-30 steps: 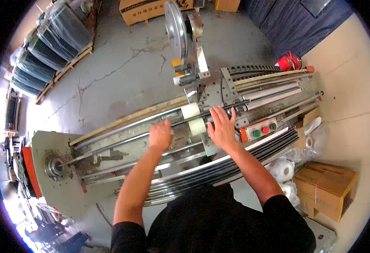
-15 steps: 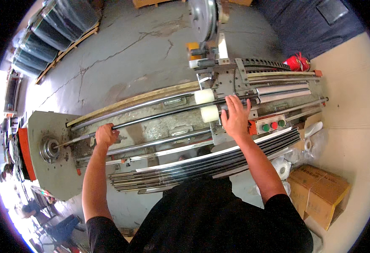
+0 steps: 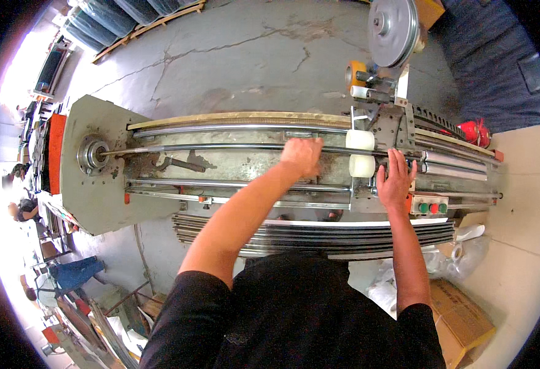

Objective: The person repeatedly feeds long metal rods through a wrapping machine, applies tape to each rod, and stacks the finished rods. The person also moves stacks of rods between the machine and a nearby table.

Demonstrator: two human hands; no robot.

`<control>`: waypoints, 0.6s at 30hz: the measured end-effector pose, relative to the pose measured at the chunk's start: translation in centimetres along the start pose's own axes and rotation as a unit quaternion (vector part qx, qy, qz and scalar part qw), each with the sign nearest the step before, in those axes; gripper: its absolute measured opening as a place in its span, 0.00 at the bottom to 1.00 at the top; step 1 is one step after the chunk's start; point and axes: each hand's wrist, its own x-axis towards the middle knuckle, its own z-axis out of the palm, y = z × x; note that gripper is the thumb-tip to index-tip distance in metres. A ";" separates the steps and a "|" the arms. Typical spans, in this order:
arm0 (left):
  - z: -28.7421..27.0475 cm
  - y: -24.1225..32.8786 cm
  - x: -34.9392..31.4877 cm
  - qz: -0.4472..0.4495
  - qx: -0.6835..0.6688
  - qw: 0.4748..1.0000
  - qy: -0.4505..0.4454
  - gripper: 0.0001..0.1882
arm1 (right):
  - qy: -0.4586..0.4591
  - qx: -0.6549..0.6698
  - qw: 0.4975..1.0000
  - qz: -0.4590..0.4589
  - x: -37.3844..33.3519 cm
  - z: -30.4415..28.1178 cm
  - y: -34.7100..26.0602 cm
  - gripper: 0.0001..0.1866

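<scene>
A long dark metal rod (image 3: pixel 221 147) runs from the round chuck (image 3: pixel 93 154) on the machine's left end to the carriage (image 3: pixel 388 126). It passes between two white rollers (image 3: pixel 361 166). My left hand (image 3: pixel 302 157) is closed around this rod, a short way left of the rollers. Just right of the rollers, my right hand (image 3: pixel 396 179) lies with fingers stretched out and thumb apart, its fingertips at the rod's right part. Its palm hides some of the carriage beneath.
Several dark rods (image 3: pixel 319 236) lie in a stack between me and the machine. A control box (image 3: pixel 429 205) with green and red buttons sits right of my right hand. A grey wheel (image 3: pixel 393 32) stands above the carriage. A cardboard box (image 3: pixel 460 317) is at the lower right.
My left hand has slid right along the rod, from near the chuck end to close by the white rollers. My right hand stays beside the rollers. The whole view has shifted.
</scene>
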 end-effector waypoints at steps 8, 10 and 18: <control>2.1 0.5 0.4 0.008 0.008 0.998 0.066 0.27 | 0.008 0.032 0.999 0.005 0.4 -0.2 -0.2 0.27; 0.1 -2.4 -1.3 -0.072 -0.001 0.997 -0.019 0.26 | 0.002 0.043 0.999 0.006 0.5 -0.7 -0.5 0.27; -2.0 -15.2 -8.0 -0.225 0.064 0.972 -0.032 0.19 | -0.001 0.069 0.997 0.024 0.1 -1.1 -0.7 0.28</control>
